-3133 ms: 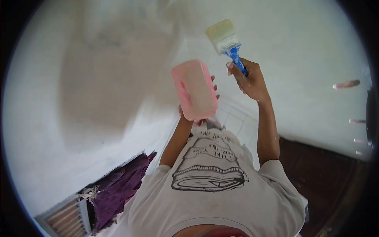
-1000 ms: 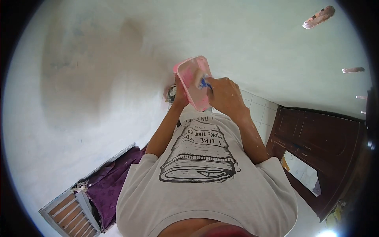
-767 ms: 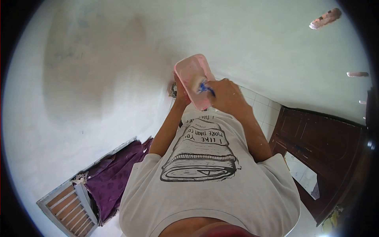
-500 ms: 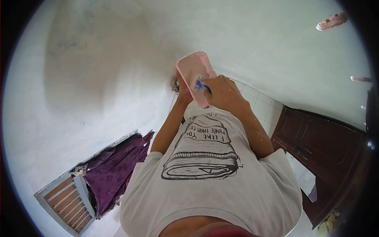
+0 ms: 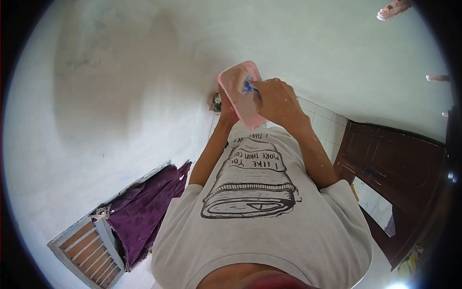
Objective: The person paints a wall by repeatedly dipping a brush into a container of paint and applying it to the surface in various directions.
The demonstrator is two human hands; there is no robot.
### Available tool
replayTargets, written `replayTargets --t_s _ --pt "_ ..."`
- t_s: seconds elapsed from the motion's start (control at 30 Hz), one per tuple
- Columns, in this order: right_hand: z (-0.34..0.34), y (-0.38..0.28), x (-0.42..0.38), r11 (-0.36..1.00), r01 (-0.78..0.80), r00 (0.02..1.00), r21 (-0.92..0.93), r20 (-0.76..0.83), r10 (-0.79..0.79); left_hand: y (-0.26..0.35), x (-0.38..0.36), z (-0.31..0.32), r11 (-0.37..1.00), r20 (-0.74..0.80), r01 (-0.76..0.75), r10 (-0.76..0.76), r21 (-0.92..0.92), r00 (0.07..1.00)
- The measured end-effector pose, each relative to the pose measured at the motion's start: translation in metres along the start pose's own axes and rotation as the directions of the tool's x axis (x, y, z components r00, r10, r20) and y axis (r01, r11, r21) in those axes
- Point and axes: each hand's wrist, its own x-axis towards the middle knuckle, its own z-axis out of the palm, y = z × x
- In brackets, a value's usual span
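Note:
A shallow pink tray [image 5: 248, 108] is tilted in front of my chest, with a pale pinkish-brown inside. My left hand [image 5: 228, 107] grips it by its left side and from beneath, so most of those fingers are hidden. Over the tray's right edge reaches my right hand [image 5: 276, 101], closed around a small blue brush [image 5: 249, 85]. Whitish smears surround the brush's end, which meets the tray's inner face. White specks dot the right hand and forearm.
Pale walls meet in a corner ahead, the left one [image 5: 110, 96] with darker patches. A purple curtain [image 5: 139, 212] hangs beside a barred window frame [image 5: 91, 250] at lower left. At right stands a dark brown wooden panel [image 5: 404, 168]. Pinkish objects [image 5: 394, 8] show at upper right.
My right hand has slid the brush up along the tray, toward its far end. The tray has shifted slightly right, still in my left hand.

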Motion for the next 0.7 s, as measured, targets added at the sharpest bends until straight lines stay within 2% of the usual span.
replayTargets --t_s 0.03,0.07,0.1,0.2,0.23,0.3,0.33,0.4,0.53,0.63,0.7 --pt "0.002 -0.002 -0.003 1.000 -0.001 1.000 0.002 -0.003 0.001 -0.003 0.000 -0.002 0.998 -0.019 -0.006 0.007 0.055 1.000" --pt "0.006 -0.003 -0.006 0.999 0.045 0.997 -0.008 0.070 -0.044 -0.005 0.002 -0.003 0.994 -0.033 -0.012 0.016 0.113 0.999" --pt "0.007 -0.003 -0.008 0.996 0.092 0.986 -0.015 0.139 -0.088 -0.003 0.002 0.001 0.993 -0.027 -0.011 0.015 0.119 1.000" --pt "-0.004 0.014 -0.010 0.998 0.061 0.981 -0.013 0.186 -0.058 -0.004 -0.001 0.008 0.991 0.019 -0.063 0.061 0.114 0.998" --pt "-0.004 0.015 -0.009 0.998 0.057 0.980 -0.008 0.190 -0.055 -0.010 -0.002 0.006 0.990 0.007 -0.075 0.075 0.121 0.997" --pt "-0.007 0.013 -0.006 0.996 0.024 0.998 -0.087 0.056 -0.019 -0.016 -0.005 0.005 0.989 -0.013 -0.080 0.082 0.127 0.997" --pt "-0.006 0.010 -0.007 0.996 0.022 0.998 -0.086 0.061 -0.017 -0.016 -0.005 0.005 0.987 0.005 -0.061 0.060 0.150 0.998" --pt "-0.005 0.002 -0.008 0.991 0.092 0.979 -0.099 0.189 -0.072 -0.011 -0.005 0.007 0.983 0.029 -0.044 0.039 0.178 0.999" --pt "0.003 0.023 -0.025 0.989 0.143 0.976 0.048 0.157 -0.149 -0.006 -0.006 0.002 0.991 0.040 -0.014 0.009 0.129 0.999" --pt "-0.022 0.013 -0.018 0.996 -0.089 0.982 0.017 0.171 0.085 -0.013 -0.005 0.007 0.981 0.010 0.014 -0.016 0.195 1.000" --pt "-0.018 0.005 -0.018 0.998 -0.069 0.989 0.016 0.132 0.066 -0.018 -0.002 0.006 0.968 -0.017 0.019 -0.015 0.249 1.000"
